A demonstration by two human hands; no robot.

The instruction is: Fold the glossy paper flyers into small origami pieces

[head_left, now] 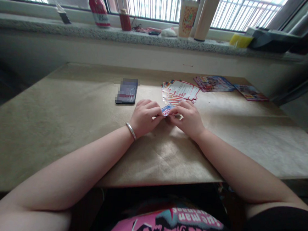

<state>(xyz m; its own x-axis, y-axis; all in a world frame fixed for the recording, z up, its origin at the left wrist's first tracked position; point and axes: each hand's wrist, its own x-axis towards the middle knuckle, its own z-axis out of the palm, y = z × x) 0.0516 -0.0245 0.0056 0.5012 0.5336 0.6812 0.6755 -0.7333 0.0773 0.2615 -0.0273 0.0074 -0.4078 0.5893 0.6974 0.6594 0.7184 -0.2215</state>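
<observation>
Hands and the piece between them, above the near-middle of the worktop (71,119). The left hand (145,116) is nearly closed, thumb against curled fingers, pinching the left end of a small blue-and-pink printed piece (166,110); the right hand (188,118), likewise mostly closed, grips its right end. The piece lies directly between the two, neither clearly nearer, its visible long axis running roughly side to side; whether card or packet cannot be told. Just beyond: fanned cards (183,90); leftward, a phone (129,91). Farther right: a colourful stack (216,83).
</observation>
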